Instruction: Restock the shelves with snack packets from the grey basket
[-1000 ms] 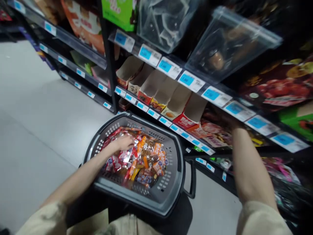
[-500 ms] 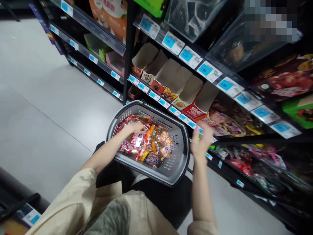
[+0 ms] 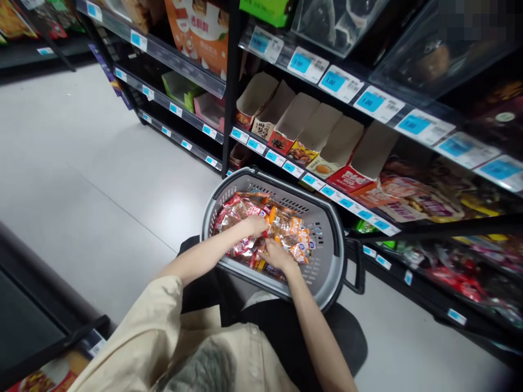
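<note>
A grey plastic shopping basket (image 3: 330, 261) rests on my lap, filled with several small wrapped snack packets (image 3: 292, 231) in red, orange and clear wrappers. My left hand (image 3: 254, 224) lies inside the basket on the packets, fingers curled down into the pile. My right hand (image 3: 275, 255) is in the basket too, close beside the left, its fingers bent into the packets at the near side. What either hand holds is hidden among the wrappers.
Store shelves (image 3: 327, 87) with blue price tags (image 3: 370, 102) run along the right, holding open cardboard display boxes (image 3: 310, 136) and flat snack packs (image 3: 412, 190). Grey floor (image 3: 102, 179) spreads to the left. A dark shelf edge (image 3: 49, 326) sits at lower left.
My right hand came off the shelf, passed in front of the basket's right rim and now rests inside the basket beside the left hand. The view shifted left and back.
</note>
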The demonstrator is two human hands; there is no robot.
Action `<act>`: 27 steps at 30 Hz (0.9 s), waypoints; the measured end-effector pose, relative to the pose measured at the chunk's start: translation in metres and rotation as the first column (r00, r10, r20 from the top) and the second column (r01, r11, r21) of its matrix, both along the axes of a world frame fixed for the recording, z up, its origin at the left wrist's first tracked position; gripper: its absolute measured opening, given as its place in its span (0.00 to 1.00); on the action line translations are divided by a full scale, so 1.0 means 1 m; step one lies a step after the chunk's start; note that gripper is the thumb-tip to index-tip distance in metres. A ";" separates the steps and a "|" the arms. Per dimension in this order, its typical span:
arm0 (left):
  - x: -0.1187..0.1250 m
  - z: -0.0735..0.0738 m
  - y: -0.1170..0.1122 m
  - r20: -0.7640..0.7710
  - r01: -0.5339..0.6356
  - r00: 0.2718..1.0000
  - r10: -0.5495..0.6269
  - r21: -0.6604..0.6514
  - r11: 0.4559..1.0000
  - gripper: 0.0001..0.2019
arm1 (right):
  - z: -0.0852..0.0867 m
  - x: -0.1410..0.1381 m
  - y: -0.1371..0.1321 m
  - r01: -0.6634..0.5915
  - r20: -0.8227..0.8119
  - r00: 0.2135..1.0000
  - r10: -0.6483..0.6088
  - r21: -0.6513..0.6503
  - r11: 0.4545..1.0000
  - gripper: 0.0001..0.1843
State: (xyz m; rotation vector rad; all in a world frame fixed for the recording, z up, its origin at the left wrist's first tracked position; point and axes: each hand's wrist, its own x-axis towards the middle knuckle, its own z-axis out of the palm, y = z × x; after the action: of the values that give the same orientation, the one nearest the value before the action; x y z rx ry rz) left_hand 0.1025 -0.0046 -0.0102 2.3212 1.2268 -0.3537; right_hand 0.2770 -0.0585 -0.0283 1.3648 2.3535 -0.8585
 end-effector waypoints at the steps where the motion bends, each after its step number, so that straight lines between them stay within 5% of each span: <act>1: -0.001 -0.001 0.001 -0.038 -0.012 0.999 0.012 -0.018 1.000 0.17 | -0.004 0.000 0.001 -0.003 -0.002 1.000 0.003 -0.032 0.999 0.25; 10: -0.019 -0.009 0.009 0.003 -0.009 1.000 0.009 -0.201 0.980 0.36 | -0.015 0.005 0.012 0.147 -0.161 0.977 -0.141 0.025 0.989 0.36; 12: -0.021 -0.007 0.009 0.008 -0.010 1.000 0.012 -0.198 0.980 0.32 | -0.016 0.004 0.015 0.206 -0.188 0.961 -0.203 -0.003 0.978 0.33; 17: -0.036 0.000 0.012 0.146 -0.046 0.987 0.060 -0.102 0.994 0.11 | -0.016 0.001 0.017 0.173 -0.238 0.957 -0.167 0.002 0.985 0.07; 20: -0.042 0.006 0.015 0.339 -0.059 0.939 0.061 -0.016 0.998 0.09 | -0.015 0.001 0.019 0.209 -0.334 0.925 -0.182 0.046 0.977 0.10; 23: -0.040 0.012 0.016 0.541 -0.105 0.839 0.059 0.055 0.993 0.12 | -0.012 0.002 0.022 0.263 -0.562 0.784 -0.266 -0.087 0.961 0.22; 27: -0.035 0.019 0.014 0.780 -0.284 0.603 0.168 0.013 0.959 0.09 | 0.001 0.001 0.024 0.244 -0.730 0.450 -0.515 -0.454 0.857 0.33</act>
State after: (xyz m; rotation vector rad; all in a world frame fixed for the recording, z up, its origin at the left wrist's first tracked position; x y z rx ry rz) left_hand 0.0672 0.0096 0.0086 1.9864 1.0607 0.7923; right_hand 0.2775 -0.0345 -0.0277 1.6044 2.3031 -2.3778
